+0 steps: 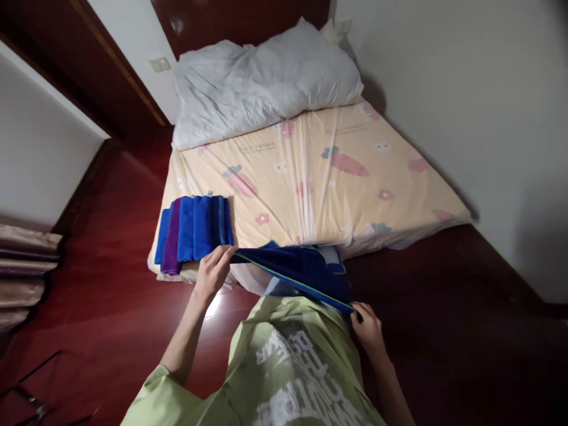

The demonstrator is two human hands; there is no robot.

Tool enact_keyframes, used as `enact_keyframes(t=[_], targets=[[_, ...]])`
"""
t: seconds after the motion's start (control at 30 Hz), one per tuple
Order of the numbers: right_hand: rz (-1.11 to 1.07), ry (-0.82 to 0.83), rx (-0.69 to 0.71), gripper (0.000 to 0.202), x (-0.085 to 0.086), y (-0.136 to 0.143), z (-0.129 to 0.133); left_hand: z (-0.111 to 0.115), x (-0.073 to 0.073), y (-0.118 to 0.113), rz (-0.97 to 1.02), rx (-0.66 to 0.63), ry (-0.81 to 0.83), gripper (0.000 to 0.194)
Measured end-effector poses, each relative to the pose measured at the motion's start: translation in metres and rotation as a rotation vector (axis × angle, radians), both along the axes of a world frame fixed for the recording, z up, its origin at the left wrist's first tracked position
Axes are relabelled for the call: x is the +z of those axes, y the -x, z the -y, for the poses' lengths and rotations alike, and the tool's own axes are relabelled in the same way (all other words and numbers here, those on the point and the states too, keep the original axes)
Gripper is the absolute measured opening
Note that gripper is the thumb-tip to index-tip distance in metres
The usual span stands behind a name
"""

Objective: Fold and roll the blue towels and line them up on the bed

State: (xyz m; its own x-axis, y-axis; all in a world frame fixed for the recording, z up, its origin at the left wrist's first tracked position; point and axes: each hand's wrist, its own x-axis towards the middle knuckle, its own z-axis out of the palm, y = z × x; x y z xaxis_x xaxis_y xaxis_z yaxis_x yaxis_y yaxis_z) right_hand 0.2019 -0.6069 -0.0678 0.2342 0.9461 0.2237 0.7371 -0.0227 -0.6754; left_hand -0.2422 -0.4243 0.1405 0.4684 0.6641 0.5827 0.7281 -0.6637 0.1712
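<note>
A dark blue towel (297,266) with a green edge stretches between my two hands, just above my lap at the near edge of the bed. My left hand (216,269) is closed on one corner of it. At the other end, lower and to the right, my right hand (366,324) pinches the opposite corner. The green edge slants down from left to right. Beyond my left hand lies a row of folded towels (202,228), several blue ones and a purple one (172,239), side by side on the bed's near left corner.
The bed (284,171) has a pale yellow sheet with carrots and flowers. A large grey-white pillow or quilt (266,83) lies at its head. A wall (465,89) borders the right side. A black metal stand (33,396) is on the red floor at lower left, near a curtain (22,266).
</note>
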Motion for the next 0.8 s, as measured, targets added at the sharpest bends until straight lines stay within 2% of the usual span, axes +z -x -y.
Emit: enact_keyframes(t=[0.13, 0.2, 0.27, 0.37, 0.47, 0.57, 0.63, 0.7, 0.8], targets=[[-0.040, 0.057, 0.046, 0.045, -0.004, -0.007, 0.004, 0.001, 0.006, 0.013, -0.008, 0.070, -0.074, 0.021], [-0.077, 0.125, 0.086, 0.046, 0.003, -0.017, 0.001, -0.004, 0.015, 0.018, -0.024, 0.080, -0.069, 0.015], [-0.075, 0.131, 0.059, 0.046, 0.020, -0.034, -0.011, -0.014, 0.028, 0.026, -0.049, 0.049, -0.023, 0.014], [0.000, -0.025, -0.061, 0.042, 0.067, -0.073, -0.046, -0.038, 0.052, 0.042, -0.095, -0.101, 0.107, 0.022], [0.095, -0.234, -0.056, 0.032, 0.134, -0.108, -0.094, -0.069, 0.075, 0.051, -0.097, -0.197, 0.140, 0.032], [0.212, -0.413, -0.032, 0.025, 0.204, -0.127, -0.138, -0.099, 0.094, 0.050, -0.032, -0.149, 0.027, 0.034], [0.267, -0.478, -0.022, 0.023, 0.240, -0.130, -0.160, -0.112, 0.106, 0.047, 0.010, -0.086, -0.074, 0.035], [0.314, -0.516, -0.020, 0.022, 0.267, -0.131, -0.174, -0.118, 0.117, 0.047, 0.042, -0.006, -0.172, 0.034], [0.367, -0.559, -0.030, 0.021, 0.291, -0.133, -0.180, -0.111, 0.132, 0.051, 0.035, 0.106, -0.265, 0.030]])
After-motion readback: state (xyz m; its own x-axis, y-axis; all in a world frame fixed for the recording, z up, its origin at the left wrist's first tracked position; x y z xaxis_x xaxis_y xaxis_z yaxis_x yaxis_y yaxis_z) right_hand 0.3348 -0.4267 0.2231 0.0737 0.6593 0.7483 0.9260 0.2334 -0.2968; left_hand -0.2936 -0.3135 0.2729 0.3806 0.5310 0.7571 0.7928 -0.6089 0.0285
